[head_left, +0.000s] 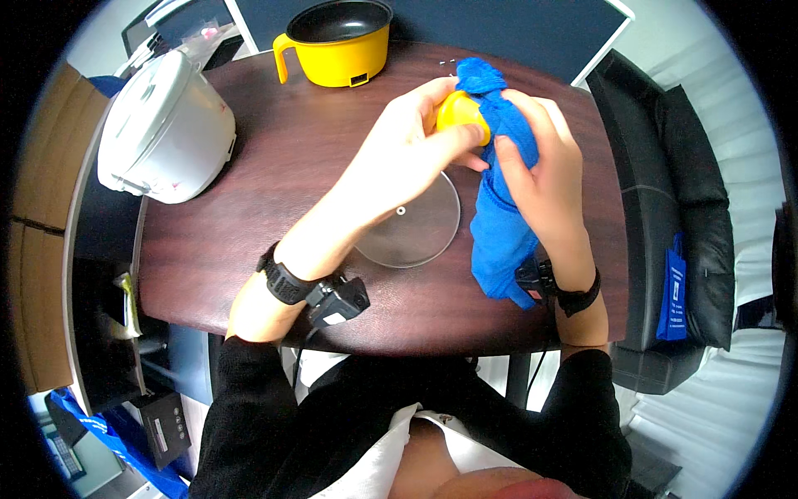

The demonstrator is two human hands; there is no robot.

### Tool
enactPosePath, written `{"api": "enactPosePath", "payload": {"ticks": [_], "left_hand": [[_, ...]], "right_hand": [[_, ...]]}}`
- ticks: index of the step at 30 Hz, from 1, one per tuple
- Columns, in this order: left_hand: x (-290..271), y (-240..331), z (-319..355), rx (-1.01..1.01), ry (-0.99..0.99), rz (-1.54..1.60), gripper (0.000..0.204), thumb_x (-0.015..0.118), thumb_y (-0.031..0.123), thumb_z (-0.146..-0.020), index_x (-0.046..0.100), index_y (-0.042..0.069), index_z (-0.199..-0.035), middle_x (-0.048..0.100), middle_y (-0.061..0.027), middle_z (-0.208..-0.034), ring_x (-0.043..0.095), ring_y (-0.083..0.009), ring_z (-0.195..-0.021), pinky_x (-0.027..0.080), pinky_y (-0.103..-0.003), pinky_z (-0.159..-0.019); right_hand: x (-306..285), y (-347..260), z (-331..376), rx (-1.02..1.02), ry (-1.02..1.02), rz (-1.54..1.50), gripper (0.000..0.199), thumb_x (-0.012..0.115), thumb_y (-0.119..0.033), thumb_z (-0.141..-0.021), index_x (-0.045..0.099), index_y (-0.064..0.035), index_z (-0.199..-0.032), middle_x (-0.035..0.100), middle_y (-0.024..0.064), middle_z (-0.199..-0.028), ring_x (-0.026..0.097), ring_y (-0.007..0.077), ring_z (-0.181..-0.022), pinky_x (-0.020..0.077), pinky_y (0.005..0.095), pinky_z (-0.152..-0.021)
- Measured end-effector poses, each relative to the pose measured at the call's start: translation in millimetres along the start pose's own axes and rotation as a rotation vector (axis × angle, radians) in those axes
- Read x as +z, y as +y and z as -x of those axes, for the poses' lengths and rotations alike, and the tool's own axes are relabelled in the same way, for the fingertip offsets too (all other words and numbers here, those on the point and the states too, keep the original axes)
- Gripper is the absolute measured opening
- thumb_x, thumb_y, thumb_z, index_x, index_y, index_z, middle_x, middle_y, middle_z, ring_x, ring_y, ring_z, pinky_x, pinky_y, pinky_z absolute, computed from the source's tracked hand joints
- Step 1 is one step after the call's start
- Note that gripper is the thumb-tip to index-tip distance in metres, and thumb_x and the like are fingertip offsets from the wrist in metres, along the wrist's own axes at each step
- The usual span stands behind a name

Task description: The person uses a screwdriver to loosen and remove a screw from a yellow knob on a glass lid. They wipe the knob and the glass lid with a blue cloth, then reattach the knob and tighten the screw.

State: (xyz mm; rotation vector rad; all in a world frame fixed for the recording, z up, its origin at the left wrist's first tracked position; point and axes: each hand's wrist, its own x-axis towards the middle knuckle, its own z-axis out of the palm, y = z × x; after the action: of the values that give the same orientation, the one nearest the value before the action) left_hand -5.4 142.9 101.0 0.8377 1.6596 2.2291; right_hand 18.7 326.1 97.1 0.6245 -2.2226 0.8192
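Note:
My left hand (407, 137) is closed around a small rounded yellow knob (455, 115), thumb across its near side. A blue cloth (504, 229) presses against the knob's right side and hangs down over the table. My right hand (549, 158) grips the upper part of this cloth, with its fingers bent over it. Below my left hand, a round clear glass lid (424, 233) lies flat on the table. A small hole with a pale ring shows at its middle. My left forearm covers the lid's upper left part.
A yellow pot (347, 60) with a handle and dark inside stands at the table's far edge. To the left is a white rice cooker (158, 137). Tiny metal parts (447, 62) lie beyond my hands. A black sofa (657, 216) is right of the brown table (249, 224).

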Motion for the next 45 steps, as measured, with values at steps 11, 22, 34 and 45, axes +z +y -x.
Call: {"api": "enactPosePath", "payload": {"ticks": [11, 22, 34, 45], "left_hand": [[-2, -8, -4, 0.132, -0.031, -0.208, 0.05, 0.068, 0.02, -0.091, 0.05, 0.0, -0.133, 0.063, -0.0082, -0.106, 0.062, -0.0142, -0.092, 0.052, -0.027, -0.081], [23, -20, 6, 0.363, 0.136, 0.14, 0.053, 0.041, 0.04, -0.103, 0.041, 0.002, -0.139, 0.056, -0.0127, -0.13, 0.053, -0.0181, -0.12, 0.04, -0.032, -0.105], [18, -17, 1, 0.34, 0.281, 0.267, 0.039, 0.043, 0.034, -0.103, 0.044, 0.005, -0.129, 0.059, -0.0146, -0.114, 0.058, -0.0298, -0.114, 0.049, -0.043, -0.097], [-1, -13, -11, 0.248, 0.117, 0.402, 0.043, 0.045, 0.036, -0.102, 0.046, 0.007, -0.134, 0.058, -0.0128, -0.124, 0.056, -0.0235, -0.114, 0.044, -0.038, -0.097]], "right_hand": [[-12, -6, 0, 0.171, 0.045, -0.175, 0.034, 0.065, -0.006, -0.083, 0.061, -0.0031, -0.116, 0.065, 0.0148, -0.104, 0.067, 0.0282, -0.094, 0.0508, 0.0343, -0.082], [8, -26, 11, 0.017, 0.033, -0.185, 0.038, 0.066, -0.008, -0.084, 0.057, -0.0021, -0.12, 0.06, 0.0163, -0.1, 0.064, 0.0321, -0.09, 0.05, 0.036, -0.079], [6, -44, 16, -0.123, -0.192, 0.013, 0.048, 0.069, -0.007, -0.075, 0.057, -0.0057, -0.121, 0.056, 0.0128, -0.098, 0.065, 0.032, -0.076, 0.0525, 0.039, -0.062], [-31, -27, 5, 0.132, 0.021, -0.306, 0.038, 0.069, -0.005, -0.083, 0.06, -0.0033, -0.119, 0.063, 0.014, -0.1, 0.066, 0.0256, -0.089, 0.0511, 0.032, -0.078]]}}
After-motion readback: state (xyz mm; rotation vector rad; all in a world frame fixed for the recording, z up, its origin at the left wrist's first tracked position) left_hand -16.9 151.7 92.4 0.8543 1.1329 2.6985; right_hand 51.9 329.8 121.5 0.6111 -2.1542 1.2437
